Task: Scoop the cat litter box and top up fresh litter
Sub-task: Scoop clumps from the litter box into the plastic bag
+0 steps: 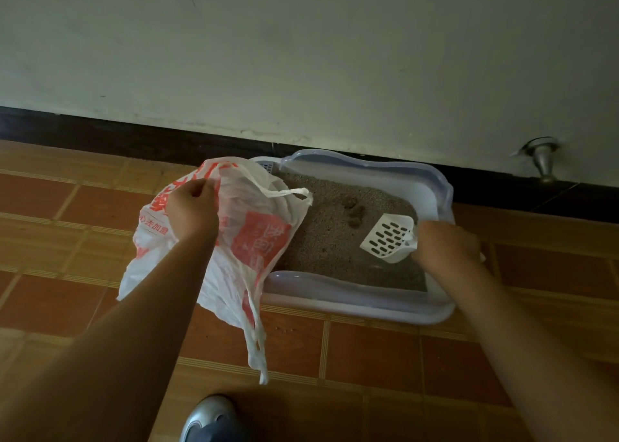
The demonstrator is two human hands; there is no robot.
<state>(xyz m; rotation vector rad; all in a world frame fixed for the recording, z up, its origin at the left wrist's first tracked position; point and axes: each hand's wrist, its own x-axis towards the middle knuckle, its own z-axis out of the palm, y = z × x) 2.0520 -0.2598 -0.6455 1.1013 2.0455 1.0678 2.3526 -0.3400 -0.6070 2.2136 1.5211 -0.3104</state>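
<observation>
Left hand [192, 207] pinches the bag [261, 240] open beside the box [361, 299]; right hand [447, 245] grips the scoop [388, 237], poised empty over the litter [328, 240]. Scooping stage: next, slide it under those clumps [353, 212], then tip into the bag.

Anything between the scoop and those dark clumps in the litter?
Nothing visible: only open grey litter lies between the white slotted plastic scoop, held by the right hand, and the dark clumps left of it.
</observation>
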